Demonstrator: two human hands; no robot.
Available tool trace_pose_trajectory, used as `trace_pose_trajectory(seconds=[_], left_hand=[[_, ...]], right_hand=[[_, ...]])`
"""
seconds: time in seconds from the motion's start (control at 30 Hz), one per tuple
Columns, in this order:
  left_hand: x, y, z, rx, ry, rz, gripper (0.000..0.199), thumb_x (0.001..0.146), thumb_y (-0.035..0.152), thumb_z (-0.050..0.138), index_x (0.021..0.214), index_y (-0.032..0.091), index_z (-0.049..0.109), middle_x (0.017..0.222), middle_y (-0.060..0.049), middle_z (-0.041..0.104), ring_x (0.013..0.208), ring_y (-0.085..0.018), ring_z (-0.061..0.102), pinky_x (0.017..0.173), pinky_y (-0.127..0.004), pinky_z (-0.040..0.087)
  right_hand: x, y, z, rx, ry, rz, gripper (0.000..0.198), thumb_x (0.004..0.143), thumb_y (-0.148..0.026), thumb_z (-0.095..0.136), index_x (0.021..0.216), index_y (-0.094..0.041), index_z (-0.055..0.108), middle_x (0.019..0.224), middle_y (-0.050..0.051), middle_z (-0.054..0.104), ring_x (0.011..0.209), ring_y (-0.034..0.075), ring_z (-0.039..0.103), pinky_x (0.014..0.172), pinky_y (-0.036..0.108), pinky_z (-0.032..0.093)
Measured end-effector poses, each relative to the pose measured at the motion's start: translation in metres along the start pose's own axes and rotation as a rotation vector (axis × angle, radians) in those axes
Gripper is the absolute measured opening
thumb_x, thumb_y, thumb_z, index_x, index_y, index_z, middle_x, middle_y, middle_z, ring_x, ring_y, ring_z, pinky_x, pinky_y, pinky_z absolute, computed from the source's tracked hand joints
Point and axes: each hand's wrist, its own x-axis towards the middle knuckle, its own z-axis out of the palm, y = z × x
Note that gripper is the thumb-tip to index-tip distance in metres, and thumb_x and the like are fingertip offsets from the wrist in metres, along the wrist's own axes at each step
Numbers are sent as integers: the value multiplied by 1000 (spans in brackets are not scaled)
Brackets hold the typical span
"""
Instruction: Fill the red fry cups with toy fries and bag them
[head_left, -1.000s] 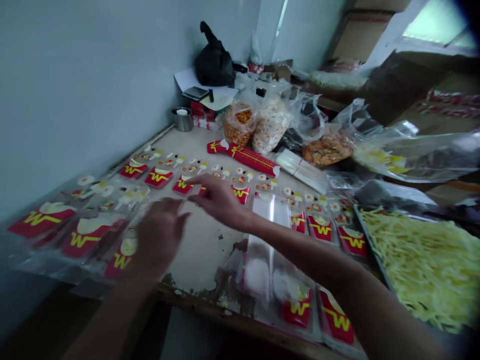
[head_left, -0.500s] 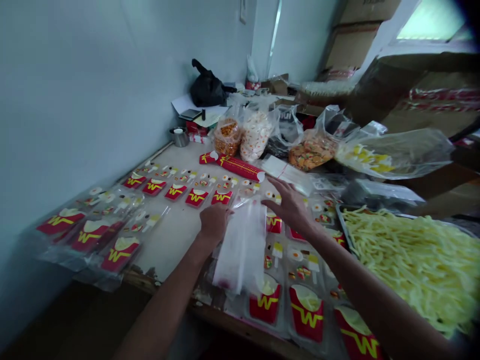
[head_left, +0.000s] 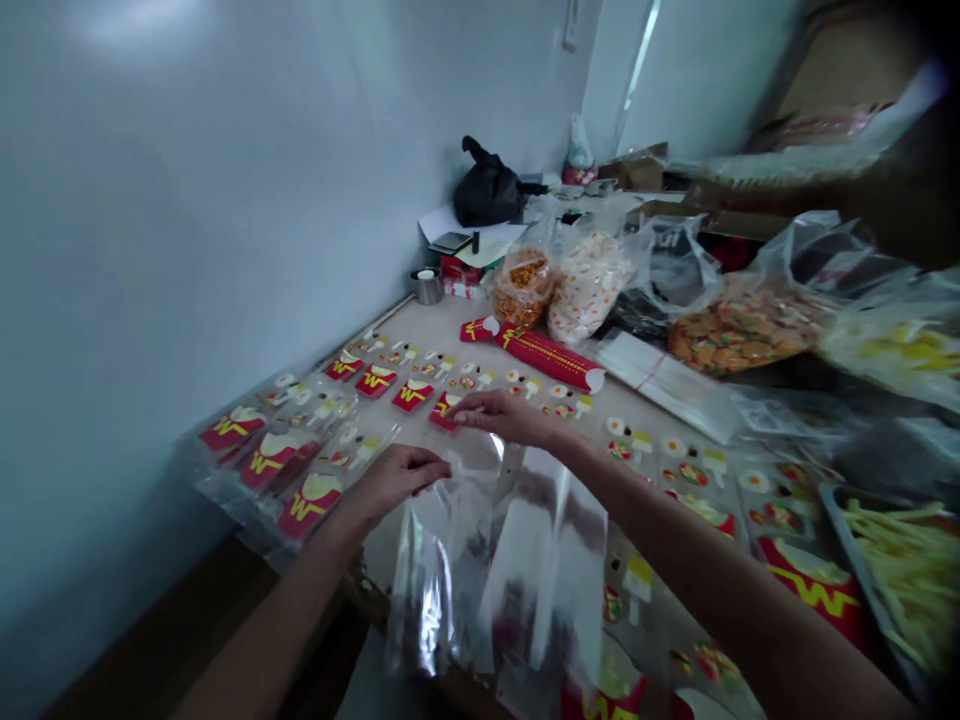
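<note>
My left hand [head_left: 397, 485] is closed in a pinch on the upper edge of a clear plastic bag [head_left: 439, 570], which hangs over the table's front edge. My right hand [head_left: 499, 412] reaches across above the bag, fingers stretched to the left. Its fingertips overlap a small red fries-carton packet [head_left: 444, 412] with a yellow zigzag; whether they touch it is unclear. Beside the held bag lies a stack of clear bags [head_left: 536, 560], partly under my right forearm. A row of similar red packets [head_left: 376, 380] runs along the table toward the wall.
Bagged packets [head_left: 270, 460] lie at the table's left corner. A red stack of cartons [head_left: 551, 358] lies farther back. Bags of small pieces [head_left: 589, 285] stand behind it. A metal tray [head_left: 862, 570] of pale fries is at right. A wall [head_left: 225, 200] bounds the left.
The view has swung left. My right hand has moved left from beyond the bag stack to the packet row. A clear bag now hangs from my left hand, left of the stack.
</note>
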Motion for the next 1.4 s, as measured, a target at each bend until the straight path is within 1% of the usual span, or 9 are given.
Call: trace_pose_trajectory(seconds=[0.1,0.2,0.5,0.63,0.8,1.0,1.1,1.23,1.4], left_hand=[[-4,-32,-29,-36,86,-93,49,74,60,71,88,14,79,69,-2,67,62,-13,50,59,-24,34],[-8,-52,-38,-161,96,-164,49,72,62,72,83,14,78,76,-5,71,67,-15,57,65,-25,41],[-3,-48,-28,-363,395,-212,37,49,42,92,63,17,69,61,2,63,60,-12,54,62,-23,41],[-7,-59,-28,-357,384,-233,48,55,58,86,60,17,61,53,4,54,50,-9,43,52,-22,32],[-18,-68,-36,-287,253,-276,51,73,66,71,80,16,75,60,2,57,55,-10,42,53,-22,28],[-29,-57,-34,-431,374,-280,37,59,50,86,66,16,71,62,2,58,61,-11,47,58,-23,32],[-34,-57,-29,-480,450,-269,39,50,42,92,59,16,64,59,3,57,60,-10,47,59,-23,34],[-37,-63,-22,-387,578,-277,42,45,39,94,61,17,62,59,4,57,58,-9,45,55,-22,31],[-40,-63,-16,-302,580,-246,44,45,43,94,67,17,65,62,4,60,58,-10,47,54,-22,33]], right_hand=[[45,27,-13,-443,-124,-47,59,80,-28,73,137,-19,60,141,13,60,129,30,52,108,47,38],[81,42,-22,-749,-409,-39,88,63,-23,84,144,-21,51,145,15,55,136,37,43,108,55,34],[119,52,-30,-765,-643,16,90,56,-22,90,140,-27,58,143,11,57,131,36,50,108,53,38],[112,58,-29,-647,-639,42,102,57,-23,91,149,-31,47,153,8,49,139,32,45,110,46,41],[103,70,-23,-680,-624,-1,110,56,-20,89,153,-33,39,158,10,40,143,33,40,109,45,43],[110,81,-15,-819,-622,-260,104,54,-20,87,149,-30,45,144,11,55,133,36,48,117,64,17],[109,63,-17,-758,-564,-301,101,59,-26,85,151,-27,42,144,13,54,133,35,47,114,60,25],[97,20,-29,-709,-273,-340,103,62,-36,84,153,-21,38,141,16,54,128,36,50,107,50,38],[69,-36,-32,-884,-115,-355,102,65,-46,84,152,-20,39,130,15,57,118,38,50,100,51,39]])
